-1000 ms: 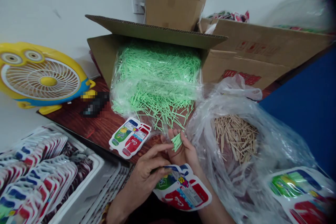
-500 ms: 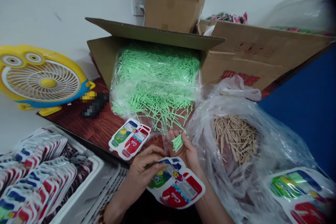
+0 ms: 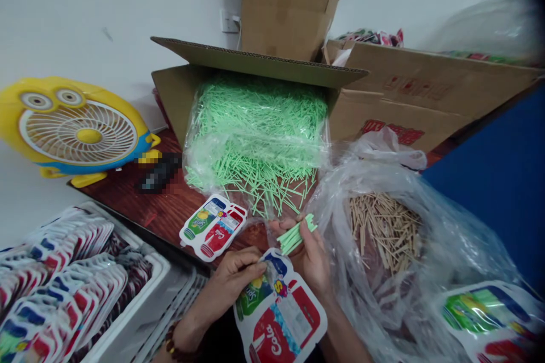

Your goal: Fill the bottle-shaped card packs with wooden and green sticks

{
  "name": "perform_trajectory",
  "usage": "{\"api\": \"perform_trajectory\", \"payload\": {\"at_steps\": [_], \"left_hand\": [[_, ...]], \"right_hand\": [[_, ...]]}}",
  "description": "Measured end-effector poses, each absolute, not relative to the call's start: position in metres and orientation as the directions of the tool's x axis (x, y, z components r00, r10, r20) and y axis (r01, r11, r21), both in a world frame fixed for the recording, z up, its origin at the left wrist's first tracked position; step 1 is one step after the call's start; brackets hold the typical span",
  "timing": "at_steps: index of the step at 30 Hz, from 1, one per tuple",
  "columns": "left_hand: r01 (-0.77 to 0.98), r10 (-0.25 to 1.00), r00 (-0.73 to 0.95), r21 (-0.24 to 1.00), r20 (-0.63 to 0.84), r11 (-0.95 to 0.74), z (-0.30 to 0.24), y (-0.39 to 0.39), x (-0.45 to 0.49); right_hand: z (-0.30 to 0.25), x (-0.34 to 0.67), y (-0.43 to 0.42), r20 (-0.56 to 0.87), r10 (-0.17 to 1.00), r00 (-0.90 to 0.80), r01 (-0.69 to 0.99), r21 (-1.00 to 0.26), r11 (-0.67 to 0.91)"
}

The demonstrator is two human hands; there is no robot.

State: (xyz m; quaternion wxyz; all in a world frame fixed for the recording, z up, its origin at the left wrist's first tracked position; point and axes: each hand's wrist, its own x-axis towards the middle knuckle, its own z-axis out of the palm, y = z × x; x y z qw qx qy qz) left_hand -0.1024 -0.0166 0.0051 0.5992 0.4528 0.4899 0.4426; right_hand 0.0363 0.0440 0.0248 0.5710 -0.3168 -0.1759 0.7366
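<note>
My left hand (image 3: 232, 281) pinches the top edge of a bottle-shaped printed pouch (image 3: 281, 317) with green and red drink pictures, held low in front of me. Just to its right, my right hand (image 3: 313, 255) is closed on a small bundle of green sticks (image 3: 296, 235), which poke out up and to the right. Beyond the hands, a cardboard box (image 3: 255, 62) lies on its side with a clear bag of loose green sticks (image 3: 259, 136) spilling onto the dark wooden table (image 3: 166, 207).
A second printed pouch (image 3: 213, 227) lies on the table. A clear bag of wooden sticks (image 3: 383, 229) sits at the right, with more pouches (image 3: 489, 312) below it. A white crate of stacked pouches (image 3: 63, 272) stands left. A yellow fan (image 3: 74, 130) is behind; more cartons (image 3: 426, 91) stand at the back.
The pouch has turned more upright and come closer to me. My right hand has closed round the green sticks and tilted them to the right.
</note>
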Motion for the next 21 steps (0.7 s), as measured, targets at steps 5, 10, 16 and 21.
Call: {"api": "perform_trajectory", "payload": {"at_steps": [5, 10, 16, 21], "left_hand": [[-0.072, 0.986, 0.07, 0.985, -0.154, 0.159, 0.002, -0.016, -0.1], [-0.09, 0.985, 0.039, 0.982, -0.165, 0.168, 0.002, -0.014, -0.1], [-0.268, 0.957, 0.077, 0.919, -0.279, 0.29, -0.004, -0.01, -0.102], [-0.411, 0.939, 0.119, 0.845, -0.322, 0.342, -0.007, -0.006, -0.105]], "right_hand": [[0.017, 0.037, 0.039, -0.296, 0.948, -0.119, -0.716, -0.636, -0.288], [0.017, 0.04, 0.033, -0.27, 0.953, -0.138, -0.682, -0.672, -0.289], [0.032, 0.045, 0.035, -0.265, 0.838, -0.477, -0.501, -0.702, -0.506], [0.038, 0.051, 0.046, -0.222, 0.778, -0.588, -0.397, -0.759, -0.516]]}}
